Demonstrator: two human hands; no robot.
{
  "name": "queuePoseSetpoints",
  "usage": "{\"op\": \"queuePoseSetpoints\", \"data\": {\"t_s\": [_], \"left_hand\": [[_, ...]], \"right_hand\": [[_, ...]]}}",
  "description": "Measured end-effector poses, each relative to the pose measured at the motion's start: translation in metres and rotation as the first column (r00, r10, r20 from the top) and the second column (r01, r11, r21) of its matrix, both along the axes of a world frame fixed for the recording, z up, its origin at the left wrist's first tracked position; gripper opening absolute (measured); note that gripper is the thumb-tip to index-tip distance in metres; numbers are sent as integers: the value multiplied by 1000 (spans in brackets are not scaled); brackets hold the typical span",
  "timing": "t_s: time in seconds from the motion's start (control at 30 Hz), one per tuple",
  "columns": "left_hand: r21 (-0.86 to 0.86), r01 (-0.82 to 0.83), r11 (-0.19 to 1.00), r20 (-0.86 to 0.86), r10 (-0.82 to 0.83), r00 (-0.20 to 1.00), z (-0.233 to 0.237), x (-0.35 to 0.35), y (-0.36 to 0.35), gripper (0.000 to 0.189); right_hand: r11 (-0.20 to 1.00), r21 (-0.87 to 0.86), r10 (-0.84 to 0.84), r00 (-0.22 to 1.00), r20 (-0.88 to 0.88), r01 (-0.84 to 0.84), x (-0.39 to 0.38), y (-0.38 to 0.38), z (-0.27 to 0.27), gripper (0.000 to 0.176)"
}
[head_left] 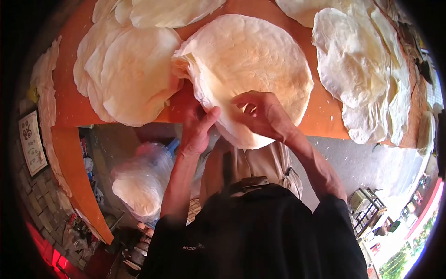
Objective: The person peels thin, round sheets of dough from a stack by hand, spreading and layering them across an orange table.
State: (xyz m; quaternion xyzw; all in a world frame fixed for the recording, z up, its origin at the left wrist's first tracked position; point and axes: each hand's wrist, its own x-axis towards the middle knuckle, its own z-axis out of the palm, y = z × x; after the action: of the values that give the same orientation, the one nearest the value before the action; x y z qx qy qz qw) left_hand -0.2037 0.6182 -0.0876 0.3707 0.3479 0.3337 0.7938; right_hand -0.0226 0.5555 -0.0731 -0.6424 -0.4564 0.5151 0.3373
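Note:
A stack of thin, round, pale flatbreads (pixel 248 65) lies on the orange table (pixel 69 102) right in front of me, its near edge hanging over the table's rim. My left hand (pixel 197 128) grips the stack's near-left edge from below, thumb up against it. Resting on top of the stack's near part, my right hand (pixel 262 114) has its fingers curled and pinching at the top sheet.
More flatbreads lie spread to the left (pixel 127 74), at the back (pixel 172 11) and along the right (pixel 357 60). Below the table edge stands a clear plastic bag of flatbreads (pixel 141 179). A framed sign (pixel 32 142) hangs at far left. A metal rack (pixel 367 207) is at lower right.

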Motion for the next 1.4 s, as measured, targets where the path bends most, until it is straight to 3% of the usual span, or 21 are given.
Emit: {"op": "queuePoseSetpoints", "data": {"t_s": [0.13,0.17,0.27,0.37,0.47,0.5,0.6,0.73,0.83,0.93,0.97,1.0,1.07,1.13,1.17,1.23,1.27,1.33,1.4], "left_hand": [[-34,-45,998,-5,44,999,-2,-5,-1,52],[-48,-56,997,-18,55,998,-2,-6,-1,52],[-9,-101,995,-68,100,993,7,-3,0,50],[-103,-65,993,-69,58,996,-2,-7,1,48],[-112,-90,990,-90,80,993,2,-1,2,46],[-107,-92,990,-99,82,992,1,-1,1,46],[-79,-90,993,-129,79,988,1,-1,1,46],[-5,-106,994,-175,103,979,5,-3,2,49],[23,-136,990,-190,138,972,10,-2,0,52],[-24,-156,987,-158,150,976,12,-2,-4,53],[-48,-161,986,-140,153,978,12,-4,-6,54],[-39,-162,986,-176,153,973,12,-7,-7,54],[-38,-138,990,-219,127,968,9,-7,-10,55],[-55,-132,990,-277,112,954,-8,-14,-12,55],[-61,-174,983,-260,152,954,-14,-18,-13,56],[-109,-223,969,-205,197,959,-25,-33,-15,58],[-155,-228,961,-164,202,966,-34,-46,-17,59],[-221,-206,953,-105,187,977,-52,-67,-17,61],[-279,-208,938,-79,193,978,-54,-74,-14,61]], "right_hand": [[985,-96,-144,989,-22,142,-4,-1,-10,20],[986,-48,-165,983,-80,162,-8,-5,-23,20],[992,34,-120,991,66,118,-11,-1,-23,21],[988,153,-60,980,188,32,-25,3,2,25],[994,99,-51,997,55,45,-15,-1,-14,32],[995,-21,-97,983,-155,95,-10,-1,-8,31],[989,-86,-133,967,-215,117,-10,0,-13,28],[997,-48,-68,991,-111,63,-19,3,-7,25],[983,-120,-166,954,-248,140,-7,2,-14,22],[992,-61,-125,970,-210,114,-11,0,-29,19],[993,-34,-121,977,-174,117,-17,1,-33,18],[994,78,-74,996,47,70,-24,1,-35,17],[962,269,-106,972,210,47,-41,2,-38,16],[910,379,-54,860,508,-167,-42,8,-46,18],[937,334,-55,896,441,-106,-29,10,-35,18],[969,219,-132,990,51,118,14,11,-19,18],[969,128,-190,971,-147,209,41,10,-8,19],[877,-70,-476,835,-275,476,96,10,35,23],[835,70,-534,834,-137,546,154,-7,62,26]]}}
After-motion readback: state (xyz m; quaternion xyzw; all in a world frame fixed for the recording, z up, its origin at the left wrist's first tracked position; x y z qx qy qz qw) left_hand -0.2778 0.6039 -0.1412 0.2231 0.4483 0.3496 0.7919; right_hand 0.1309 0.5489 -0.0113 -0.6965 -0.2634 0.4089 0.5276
